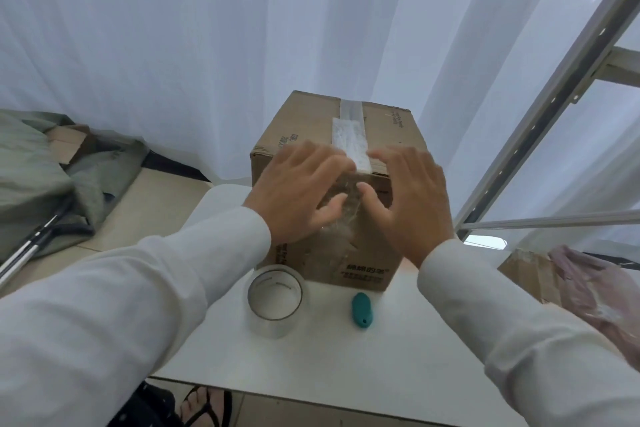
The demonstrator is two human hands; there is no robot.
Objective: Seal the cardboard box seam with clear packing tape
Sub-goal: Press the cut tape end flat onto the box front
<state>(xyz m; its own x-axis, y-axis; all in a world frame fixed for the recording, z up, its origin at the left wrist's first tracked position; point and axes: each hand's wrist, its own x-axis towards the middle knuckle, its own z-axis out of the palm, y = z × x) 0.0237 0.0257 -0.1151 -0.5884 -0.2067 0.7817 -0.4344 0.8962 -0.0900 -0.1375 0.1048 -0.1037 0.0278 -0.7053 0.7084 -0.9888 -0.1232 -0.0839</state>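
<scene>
A closed brown cardboard box [388, 128] stands on a small white table [381, 357]. A strip of clear tape [348, 137] runs along its top seam and folds down over the near face, where it looks wrinkled. My left hand [298, 191] and my right hand [412, 198] lie flat over the near top edge, one on each side of the strip, with both thumbs pressing the tape onto the front face. A roll of clear packing tape [275, 300] stands on the table in front of the box.
A small teal cutter [362, 309] lies on the table right of the roll. White curtains hang behind. A metal frame [554, 114] rises at the right above another cardboard box [526, 270] and a pink plastic bag [602, 295]. Green fabric [31, 177] lies on the floor at left.
</scene>
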